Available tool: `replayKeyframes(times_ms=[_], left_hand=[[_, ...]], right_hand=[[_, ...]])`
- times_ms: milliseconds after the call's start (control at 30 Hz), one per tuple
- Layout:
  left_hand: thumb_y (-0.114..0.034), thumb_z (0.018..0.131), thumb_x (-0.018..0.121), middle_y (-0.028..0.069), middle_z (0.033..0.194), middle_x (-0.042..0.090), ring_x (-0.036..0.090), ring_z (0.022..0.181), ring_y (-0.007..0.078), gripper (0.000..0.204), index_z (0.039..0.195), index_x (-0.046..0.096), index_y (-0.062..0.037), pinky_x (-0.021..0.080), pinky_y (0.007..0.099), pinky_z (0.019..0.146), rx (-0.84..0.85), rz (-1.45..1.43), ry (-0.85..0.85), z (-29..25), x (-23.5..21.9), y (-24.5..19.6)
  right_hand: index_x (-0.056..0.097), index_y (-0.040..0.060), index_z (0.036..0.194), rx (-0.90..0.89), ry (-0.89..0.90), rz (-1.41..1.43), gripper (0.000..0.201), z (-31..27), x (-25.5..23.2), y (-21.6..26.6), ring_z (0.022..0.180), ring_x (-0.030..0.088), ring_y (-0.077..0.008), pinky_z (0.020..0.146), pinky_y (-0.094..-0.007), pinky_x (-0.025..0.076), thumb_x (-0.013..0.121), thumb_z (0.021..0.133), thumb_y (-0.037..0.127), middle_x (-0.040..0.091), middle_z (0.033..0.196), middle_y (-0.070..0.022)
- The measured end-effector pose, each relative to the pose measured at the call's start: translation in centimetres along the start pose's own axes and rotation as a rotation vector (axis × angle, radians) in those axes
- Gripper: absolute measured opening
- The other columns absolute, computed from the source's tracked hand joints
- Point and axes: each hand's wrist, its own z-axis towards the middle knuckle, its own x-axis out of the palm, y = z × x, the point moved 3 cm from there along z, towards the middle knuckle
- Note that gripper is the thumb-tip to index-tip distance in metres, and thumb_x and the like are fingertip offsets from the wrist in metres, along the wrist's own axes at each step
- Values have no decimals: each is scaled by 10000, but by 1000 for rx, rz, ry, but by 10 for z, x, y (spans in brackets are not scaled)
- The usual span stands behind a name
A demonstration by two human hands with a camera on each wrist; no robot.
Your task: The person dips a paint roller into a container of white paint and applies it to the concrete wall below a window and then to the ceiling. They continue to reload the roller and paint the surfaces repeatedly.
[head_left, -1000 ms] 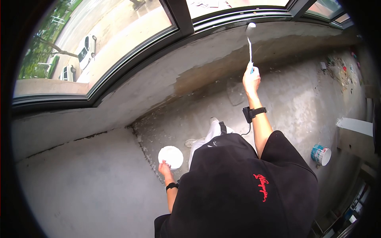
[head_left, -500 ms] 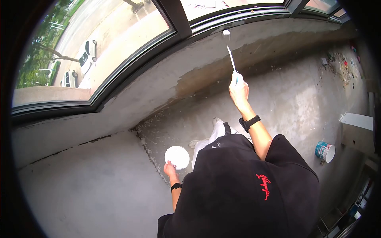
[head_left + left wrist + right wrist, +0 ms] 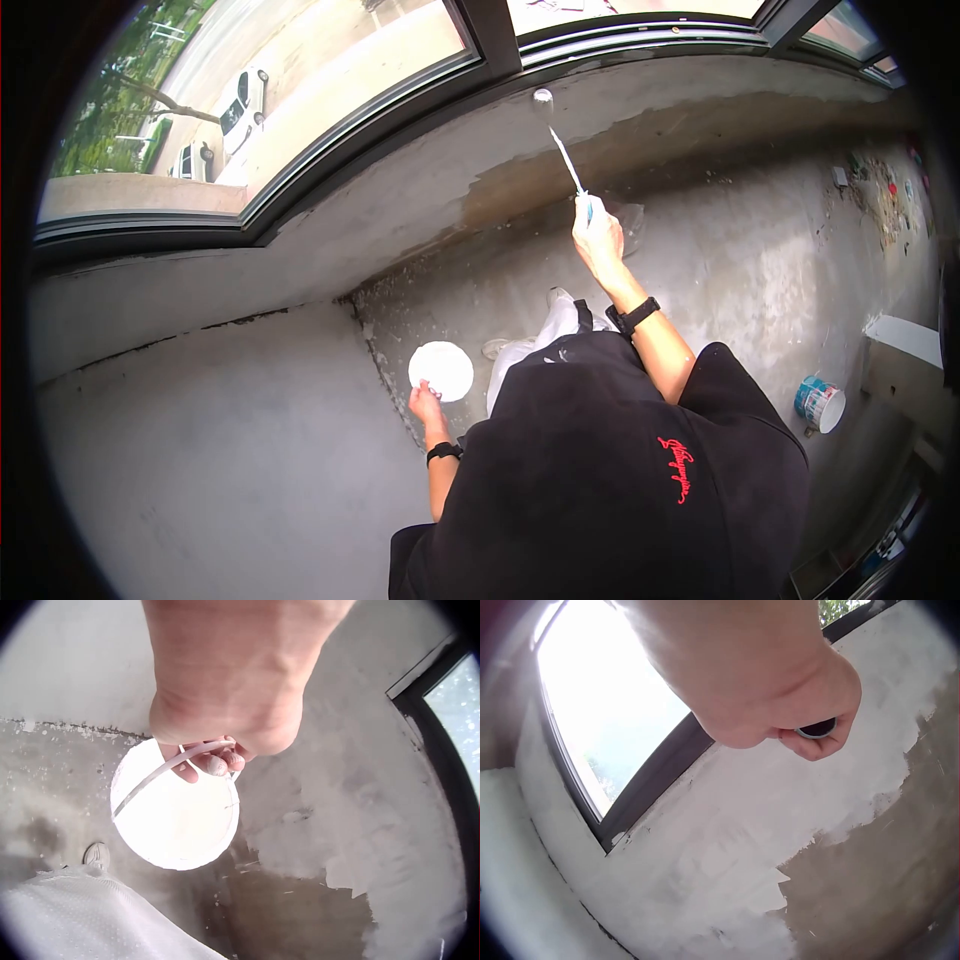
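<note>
My right hand (image 3: 598,240) grips the blue handle of a paint roller (image 3: 566,160), arm stretched toward the wall. The roller's small white head (image 3: 543,96) is at the grey wall just below the window frame. In the right wrist view, fingers curl round the handle (image 3: 819,729), whose dark butt end shows; the hand hides the rest of the tool. Low on the left, my left hand (image 3: 426,403) holds a white bucket (image 3: 441,371) by its thin bail (image 3: 154,776). The inside of the bucket is bright white, and white smears mark the fingertips.
A dark window frame (image 3: 390,125) runs above the wall (image 3: 400,190), whose lower part is a bare brown patch (image 3: 520,190). A blue-and-white bucket (image 3: 820,403) stands on the floor at right. Scattered debris (image 3: 890,195) lies farther off, near a pale ledge (image 3: 905,340).
The roller head has travelled left and slightly down along the wall below the window, the right arm moving with it. The left hand keeps its hold on the bucket.
</note>
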Motion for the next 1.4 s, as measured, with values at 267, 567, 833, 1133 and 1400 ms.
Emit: replayKeyframes(times_ms=[267, 567, 833, 1133, 1400], left_hand=[[-144, 891, 586, 6, 580, 483, 457, 482, 92, 209, 715, 547, -39, 410, 245, 449, -10, 5, -23, -5, -6, -2], [-140, 876, 601, 7, 564, 481, 455, 479, 86, 247, 663, 523, -44, 426, 255, 448, 48, 31, -45, 14, -18, 21], [-171, 886, 592, -4, 569, 473, 454, 492, 83, 249, 684, 550, -33, 444, 256, 489, 114, 3, -180, -2, -32, 7], [-198, 867, 623, -24, 548, 447, 434, 466, 74, 240, 715, 606, -13, 392, 248, 432, 177, -52, -273, -25, -63, -37], [-201, 883, 616, -29, 541, 449, 411, 440, 60, 220, 775, 634, -10, 351, 231, 393, 165, -176, -289, -7, -92, -61]], right_hand=[[559, 73, 910, -119, 53, 44, 250, -13, 19, 13, 704, 629, -386, 620, -464, 500, 473, 945, 305, 634, 722, -192], [602, 60, 1001, -238, 234, 77, 273, -22, 67, 51, 772, 635, -387, 672, -453, 503, 512, 931, 308, 652, 781, -195], [617, 37, 967, -337, 407, 84, 364, -21, 101, 99, 810, 636, -399, 717, -466, 497, 494, 921, 377, 660, 826, -208], [614, 5, 978, -381, 543, 37, 411, -30, 125, 132, 830, 630, -407, 747, -472, 486, 492, 915, 392, 655, 815, -223], [612, -12, 1005, -411, 575, -56, 446, -44, 137, 167, 873, 628, -397, 774, -456, 478, 526, 891, 410, 650, 873, -239]])
